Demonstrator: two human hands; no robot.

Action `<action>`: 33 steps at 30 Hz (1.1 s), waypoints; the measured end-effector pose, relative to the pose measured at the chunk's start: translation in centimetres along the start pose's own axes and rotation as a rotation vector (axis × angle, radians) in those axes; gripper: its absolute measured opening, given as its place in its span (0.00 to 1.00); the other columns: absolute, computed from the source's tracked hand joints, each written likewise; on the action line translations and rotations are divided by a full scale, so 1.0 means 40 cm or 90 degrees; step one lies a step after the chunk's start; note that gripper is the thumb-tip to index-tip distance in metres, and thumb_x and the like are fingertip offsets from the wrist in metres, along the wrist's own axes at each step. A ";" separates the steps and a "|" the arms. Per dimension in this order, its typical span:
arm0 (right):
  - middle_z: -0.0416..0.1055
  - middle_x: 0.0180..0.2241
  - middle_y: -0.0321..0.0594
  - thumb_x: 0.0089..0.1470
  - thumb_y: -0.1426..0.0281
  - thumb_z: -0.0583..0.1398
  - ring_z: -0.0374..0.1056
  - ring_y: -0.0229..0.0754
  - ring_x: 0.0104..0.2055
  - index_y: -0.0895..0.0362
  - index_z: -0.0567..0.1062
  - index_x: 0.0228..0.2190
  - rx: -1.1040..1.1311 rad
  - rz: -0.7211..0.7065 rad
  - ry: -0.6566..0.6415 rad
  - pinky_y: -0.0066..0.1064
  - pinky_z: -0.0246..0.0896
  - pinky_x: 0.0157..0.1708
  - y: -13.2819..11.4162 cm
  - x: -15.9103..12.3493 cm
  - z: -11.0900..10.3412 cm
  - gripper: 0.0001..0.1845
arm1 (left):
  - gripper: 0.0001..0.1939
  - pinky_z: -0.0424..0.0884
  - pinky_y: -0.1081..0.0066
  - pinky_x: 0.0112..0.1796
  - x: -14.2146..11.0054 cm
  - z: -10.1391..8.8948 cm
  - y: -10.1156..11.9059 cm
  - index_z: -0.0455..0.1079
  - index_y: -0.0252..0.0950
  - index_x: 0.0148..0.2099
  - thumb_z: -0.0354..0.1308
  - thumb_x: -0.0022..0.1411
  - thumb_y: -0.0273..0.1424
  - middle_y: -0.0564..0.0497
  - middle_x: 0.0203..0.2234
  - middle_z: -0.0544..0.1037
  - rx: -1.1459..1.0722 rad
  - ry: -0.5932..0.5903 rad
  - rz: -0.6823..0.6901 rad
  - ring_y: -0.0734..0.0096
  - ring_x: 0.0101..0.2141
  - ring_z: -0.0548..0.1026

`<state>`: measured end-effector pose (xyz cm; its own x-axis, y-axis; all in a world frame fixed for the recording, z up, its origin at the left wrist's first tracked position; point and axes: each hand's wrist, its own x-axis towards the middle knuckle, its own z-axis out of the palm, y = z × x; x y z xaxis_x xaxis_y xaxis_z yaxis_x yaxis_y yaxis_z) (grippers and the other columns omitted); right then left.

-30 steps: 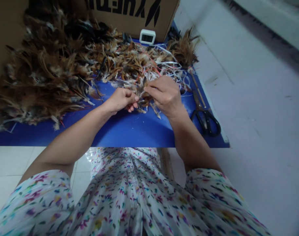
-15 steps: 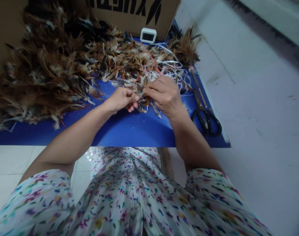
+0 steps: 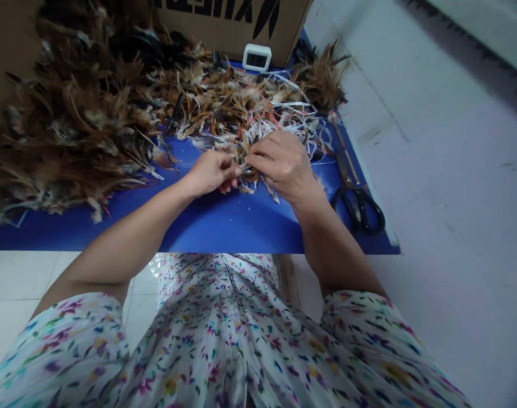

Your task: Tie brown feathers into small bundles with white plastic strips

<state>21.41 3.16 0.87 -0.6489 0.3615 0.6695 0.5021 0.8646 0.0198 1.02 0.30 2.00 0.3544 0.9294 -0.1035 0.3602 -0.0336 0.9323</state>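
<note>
My left hand (image 3: 211, 171) and my right hand (image 3: 281, 164) meet over a small bunch of brown and white feathers (image 3: 246, 180), and both pinch it with closed fingers just above the blue table top (image 3: 216, 218). Behind the hands lies a tangle of white plastic strips (image 3: 292, 122) mixed with loose feathers. A big pile of brown feathers (image 3: 71, 122) covers the left and far part of the table.
Black-handled scissors (image 3: 358, 198) lie on the right end of the table, with a thin stick (image 3: 345, 148) beside them. A small white clock (image 3: 256, 58) stands against a cardboard box (image 3: 241, 22) at the back. Pale floor lies to the right.
Both hands stay on the feather bunch, with only small finger shifts. The view has drifted slightly.
</note>
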 end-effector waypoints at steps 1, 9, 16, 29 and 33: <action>0.73 0.38 0.39 0.72 0.65 0.49 0.67 0.41 0.43 0.52 0.78 0.36 0.001 0.003 -0.002 0.42 0.61 0.44 0.000 0.000 0.001 0.19 | 0.15 0.67 0.82 0.19 0.000 0.000 -0.001 0.69 0.30 0.24 0.61 0.66 0.24 0.53 0.16 0.75 0.014 0.001 0.004 0.82 0.14 0.70; 0.74 0.39 0.39 0.72 0.61 0.47 0.67 0.42 0.44 0.51 0.78 0.37 0.033 0.042 -0.037 0.43 0.61 0.46 -0.006 0.002 -0.013 0.22 | 0.15 0.67 0.79 0.20 0.000 -0.002 -0.003 0.71 0.31 0.24 0.59 0.65 0.21 0.52 0.17 0.76 0.059 0.016 0.016 0.80 0.15 0.71; 0.77 0.39 0.39 0.73 0.63 0.46 0.67 0.42 0.44 0.50 0.78 0.36 0.032 0.036 -0.037 0.42 0.59 0.45 -0.008 0.001 -0.020 0.23 | 0.13 0.65 0.81 0.20 0.002 -0.003 -0.012 0.71 0.32 0.25 0.61 0.64 0.24 0.53 0.16 0.75 0.085 0.011 0.042 0.81 0.15 0.71; 0.76 0.39 0.40 0.72 0.60 0.47 0.67 0.44 0.44 0.50 0.79 0.37 0.047 0.056 -0.049 0.44 0.59 0.45 -0.006 -0.001 -0.004 0.22 | 0.12 0.64 0.85 0.18 -0.005 0.002 -0.002 0.72 0.32 0.26 0.60 0.63 0.20 0.55 0.16 0.75 0.108 0.036 0.078 0.83 0.15 0.70; 0.78 0.40 0.42 0.71 0.62 0.49 0.69 0.45 0.44 0.49 0.79 0.42 0.033 0.060 0.026 0.45 0.63 0.46 -0.010 0.005 -0.011 0.18 | 0.12 0.64 0.84 0.18 -0.003 0.001 0.000 0.71 0.32 0.26 0.60 0.62 0.20 0.55 0.16 0.75 0.057 0.054 0.073 0.83 0.15 0.70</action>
<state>21.34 2.74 1.31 -0.5759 0.4285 0.6962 0.5284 0.8449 -0.0829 1.02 0.19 2.00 0.3250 0.9451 0.0347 0.3988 -0.1702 0.9011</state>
